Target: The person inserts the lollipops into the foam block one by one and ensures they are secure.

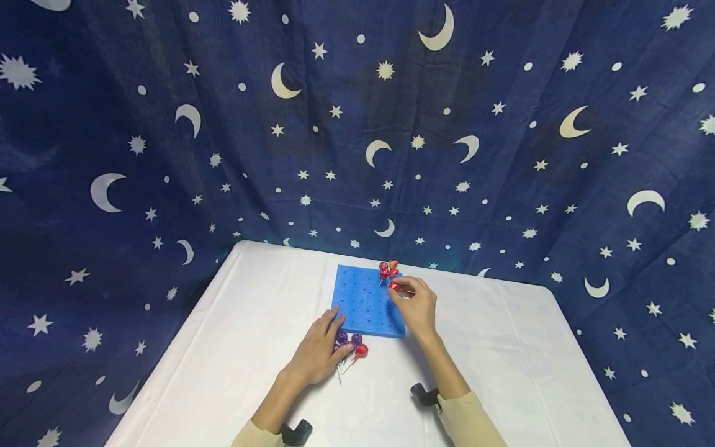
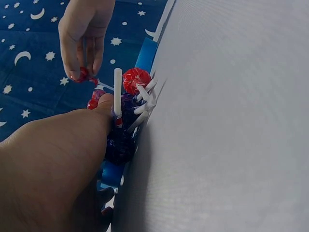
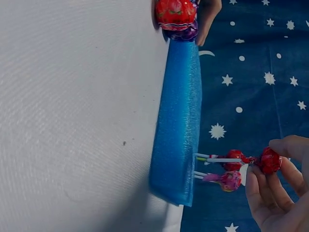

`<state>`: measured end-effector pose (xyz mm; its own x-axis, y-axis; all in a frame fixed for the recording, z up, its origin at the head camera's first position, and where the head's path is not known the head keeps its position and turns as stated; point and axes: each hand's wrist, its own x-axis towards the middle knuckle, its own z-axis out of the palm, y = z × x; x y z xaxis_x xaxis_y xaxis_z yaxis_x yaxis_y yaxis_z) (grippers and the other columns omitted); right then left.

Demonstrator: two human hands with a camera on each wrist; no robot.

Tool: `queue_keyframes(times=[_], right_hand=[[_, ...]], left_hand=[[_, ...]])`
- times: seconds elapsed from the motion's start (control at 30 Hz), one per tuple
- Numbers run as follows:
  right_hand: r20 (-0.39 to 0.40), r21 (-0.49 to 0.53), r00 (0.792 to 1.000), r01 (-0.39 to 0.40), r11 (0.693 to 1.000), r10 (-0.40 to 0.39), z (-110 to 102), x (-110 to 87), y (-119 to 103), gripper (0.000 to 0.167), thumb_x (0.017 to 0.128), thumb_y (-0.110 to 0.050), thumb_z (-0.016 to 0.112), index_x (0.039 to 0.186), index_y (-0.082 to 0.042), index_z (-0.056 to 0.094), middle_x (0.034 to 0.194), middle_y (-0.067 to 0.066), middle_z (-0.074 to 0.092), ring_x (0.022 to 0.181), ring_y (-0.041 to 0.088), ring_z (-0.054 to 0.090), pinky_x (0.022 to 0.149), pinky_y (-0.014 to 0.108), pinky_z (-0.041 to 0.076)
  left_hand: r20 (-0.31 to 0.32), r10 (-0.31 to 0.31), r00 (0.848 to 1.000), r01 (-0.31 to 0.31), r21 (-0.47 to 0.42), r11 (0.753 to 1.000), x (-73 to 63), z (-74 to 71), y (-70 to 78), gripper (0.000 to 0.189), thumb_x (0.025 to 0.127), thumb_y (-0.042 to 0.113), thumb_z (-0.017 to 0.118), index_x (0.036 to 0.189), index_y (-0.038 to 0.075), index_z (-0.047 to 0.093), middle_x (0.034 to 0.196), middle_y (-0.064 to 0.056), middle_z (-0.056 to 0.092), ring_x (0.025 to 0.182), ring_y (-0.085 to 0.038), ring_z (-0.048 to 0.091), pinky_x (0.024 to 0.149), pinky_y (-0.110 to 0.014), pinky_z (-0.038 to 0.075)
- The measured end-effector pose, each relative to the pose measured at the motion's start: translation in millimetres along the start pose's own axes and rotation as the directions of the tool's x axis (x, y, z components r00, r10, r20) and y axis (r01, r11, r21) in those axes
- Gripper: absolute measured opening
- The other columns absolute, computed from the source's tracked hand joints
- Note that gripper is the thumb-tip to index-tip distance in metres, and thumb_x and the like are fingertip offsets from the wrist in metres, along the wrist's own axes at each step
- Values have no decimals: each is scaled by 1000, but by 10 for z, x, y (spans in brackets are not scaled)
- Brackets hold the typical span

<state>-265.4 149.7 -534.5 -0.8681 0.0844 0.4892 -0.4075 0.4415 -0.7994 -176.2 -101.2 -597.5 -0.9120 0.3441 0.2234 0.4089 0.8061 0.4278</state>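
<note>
A round red-wrapped lollipop [image 3: 270, 161], its white stick [image 3: 224, 160] downward, is pinched by the right hand [image 1: 417, 303] above the right side of the blue foam slab [image 1: 362, 303], at whose near-left corner the unclenched left hand [image 1: 314, 354] is rested.

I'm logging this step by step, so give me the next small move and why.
Probably lower the red lollipop in the right hand until its stick enters a hole in the blue block: it is pinched above the block, stick pointing that way, and other lollipops already stand there.
</note>
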Motion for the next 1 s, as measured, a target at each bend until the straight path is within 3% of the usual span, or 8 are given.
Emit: queue_keyframes(times=[1.0], right_hand=[[9,-104,999,-44,994,45,159,102,174,21,83,-3,87,103,-1,79,101,12,72,90,26,76,83,36,64]], left_hand=[[7,-1,1000,1,-3,1000,2,0,-13,71,106,51,53,159,5,40,169,-18,28,155,-38,28,126,-53,26]])
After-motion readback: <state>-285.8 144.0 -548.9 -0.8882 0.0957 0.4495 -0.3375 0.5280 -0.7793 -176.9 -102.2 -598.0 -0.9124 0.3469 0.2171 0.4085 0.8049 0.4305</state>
